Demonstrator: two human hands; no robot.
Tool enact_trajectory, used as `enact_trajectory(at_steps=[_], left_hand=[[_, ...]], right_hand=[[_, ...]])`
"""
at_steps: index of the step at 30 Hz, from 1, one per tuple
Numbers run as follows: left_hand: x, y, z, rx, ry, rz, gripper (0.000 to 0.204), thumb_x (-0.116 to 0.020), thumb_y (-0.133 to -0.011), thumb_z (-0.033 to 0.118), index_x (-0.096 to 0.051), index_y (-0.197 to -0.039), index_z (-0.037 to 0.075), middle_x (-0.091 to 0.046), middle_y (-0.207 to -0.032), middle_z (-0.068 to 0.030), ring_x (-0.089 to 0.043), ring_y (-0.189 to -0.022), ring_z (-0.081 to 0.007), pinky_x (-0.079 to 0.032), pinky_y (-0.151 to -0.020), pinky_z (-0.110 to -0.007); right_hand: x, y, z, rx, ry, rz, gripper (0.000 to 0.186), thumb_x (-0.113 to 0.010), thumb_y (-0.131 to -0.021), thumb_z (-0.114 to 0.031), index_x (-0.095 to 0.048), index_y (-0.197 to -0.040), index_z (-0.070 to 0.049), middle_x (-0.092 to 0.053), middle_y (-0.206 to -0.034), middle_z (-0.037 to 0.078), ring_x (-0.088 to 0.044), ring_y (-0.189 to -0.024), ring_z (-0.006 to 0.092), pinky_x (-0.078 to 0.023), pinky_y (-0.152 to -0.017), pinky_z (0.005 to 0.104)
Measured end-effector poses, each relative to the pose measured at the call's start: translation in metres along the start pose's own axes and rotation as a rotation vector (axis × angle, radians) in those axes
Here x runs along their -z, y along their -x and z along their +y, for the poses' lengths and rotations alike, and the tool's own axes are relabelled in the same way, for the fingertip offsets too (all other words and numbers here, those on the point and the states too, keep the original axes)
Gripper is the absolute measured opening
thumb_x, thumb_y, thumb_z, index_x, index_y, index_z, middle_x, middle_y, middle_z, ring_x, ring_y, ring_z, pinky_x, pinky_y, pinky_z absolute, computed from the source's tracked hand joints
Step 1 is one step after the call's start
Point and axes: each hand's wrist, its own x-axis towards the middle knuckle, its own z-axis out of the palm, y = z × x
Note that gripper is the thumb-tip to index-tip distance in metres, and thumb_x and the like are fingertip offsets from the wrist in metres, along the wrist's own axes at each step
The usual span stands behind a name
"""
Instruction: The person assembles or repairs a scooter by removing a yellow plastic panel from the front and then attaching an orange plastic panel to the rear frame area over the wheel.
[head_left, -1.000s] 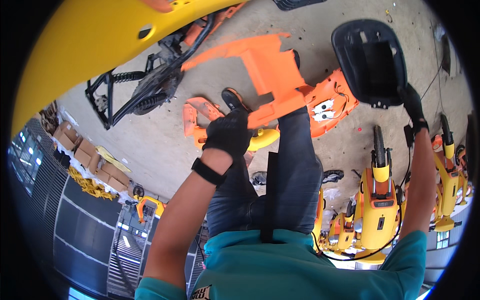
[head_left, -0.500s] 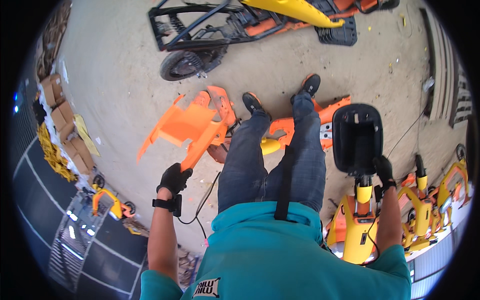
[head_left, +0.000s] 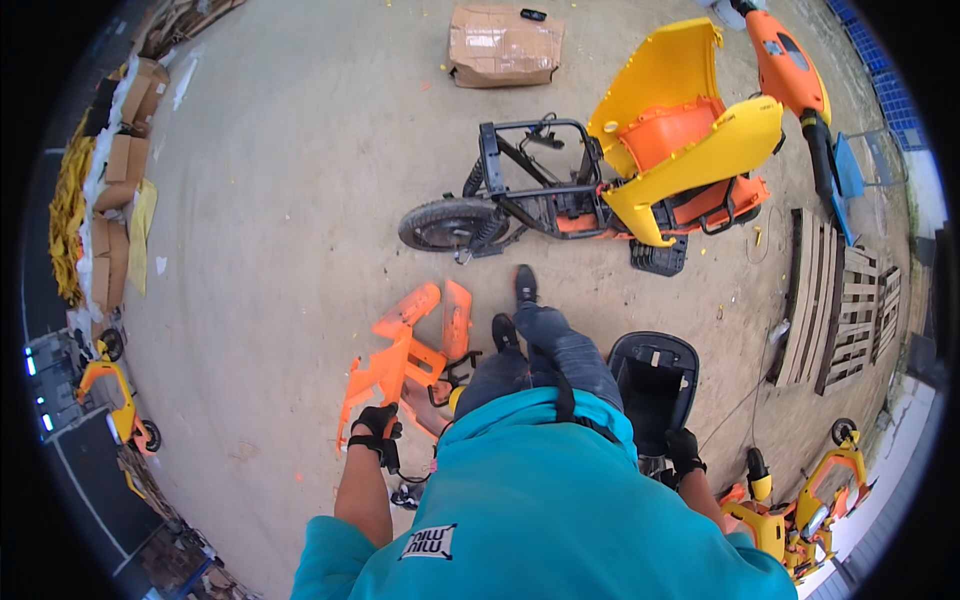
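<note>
While the person stands with both arms lowered, the left hand [head_left: 378,424], in a black fabric glove, is curled around the lower end of a flat, angular bright-orange plastic panel [head_left: 384,372]. Its fingers are bent in against the plastic with little visible gap, though their tips are too small to make out one by one. The panel extends up and away from these fingers, beyond the knuckles, with a cut-out shape and a narrow strip running down its left side. The right hand [head_left: 684,450], also in a black glove, grips the near, lower right part of the rim of a deep, rounded black plastic tub [head_left: 686,378]. The fingers are closed at that edge, but how far they reach round it cannot be told. The tub lies just ahead of the right hand, beside the person's leg, its dark hollow facing up. Past the orange panel, two curved orange plastic pieces, one [head_left: 408,308] at the left and one [head_left: 457,318] at the right, lie on the bare concrete floor [head_left: 290,250]. Well ahead of both hands is a partly stripped scooter with a black metal frame [head_left: 535,192] and yellow body panels [head_left: 668,85].
</note>
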Motion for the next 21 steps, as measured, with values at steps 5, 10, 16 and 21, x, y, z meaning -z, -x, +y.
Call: enact_trajectory(at_steps=[5, 10, 16, 21], left_hand=[[0.022, 0.015, 0.047, -0.036, 0.088, -0.036, 0.032, -0.067, -0.09, 0.03, -0.063, -0.091, -0.002, -0.065, -0.075, -0.0126, -0.063, -0.06, -0.0258, -0.054, -0.055, -0.038], [0.07, 0.048, 0.077, -0.102, 0.126, 0.021, 0.03, -0.067, -0.089, 0.03, -0.063, -0.092, 0.0, -0.065, -0.076, -0.012, -0.063, -0.06, -0.0244, -0.054, -0.053, -0.036], [0.123, 0.042, 0.109, -0.098, 0.21, 0.185, 0.024, -0.067, -0.089, 0.024, -0.061, -0.087, 0.001, -0.061, -0.068, -0.011, -0.06, -0.053, -0.0228, -0.052, -0.048, -0.036], [0.181, 0.001, 0.159, -0.085, 0.275, 0.189, 0.024, -0.068, -0.089, 0.023, -0.06, -0.086, 0.001, -0.06, -0.068, -0.0107, -0.06, -0.053, -0.0224, -0.052, -0.048, -0.036]], right_hand=[[-0.006, -0.071, -0.081, -0.254, -0.304, -0.147, 0.031, -0.067, -0.086, -0.031, -0.067, -0.088, 0.0, -0.066, -0.071, 0.012, -0.066, -0.06, 0.0244, -0.054, -0.05, 0.0375], [0.008, -0.124, -0.161, -0.21, -0.239, -0.227, 0.031, -0.067, -0.086, -0.031, -0.067, -0.089, 0.001, -0.066, -0.073, 0.01, -0.065, -0.059, 0.0231, -0.053, -0.05, 0.0362], [-0.005, -0.162, -0.198, -0.032, -0.116, -0.278, 0.022, -0.068, -0.083, -0.023, -0.066, -0.092, -0.003, -0.065, -0.076, 0.008, -0.062, -0.057, 0.021, -0.05, -0.048, 0.0356], [-0.004, -0.132, -0.28, 0.106, 0.165, -0.343, 0.035, -0.073, -0.08, -0.025, -0.07, -0.105, 0.0, -0.072, -0.098, 0.015, -0.068, -0.087, 0.0252, -0.054, -0.075, 0.038]])
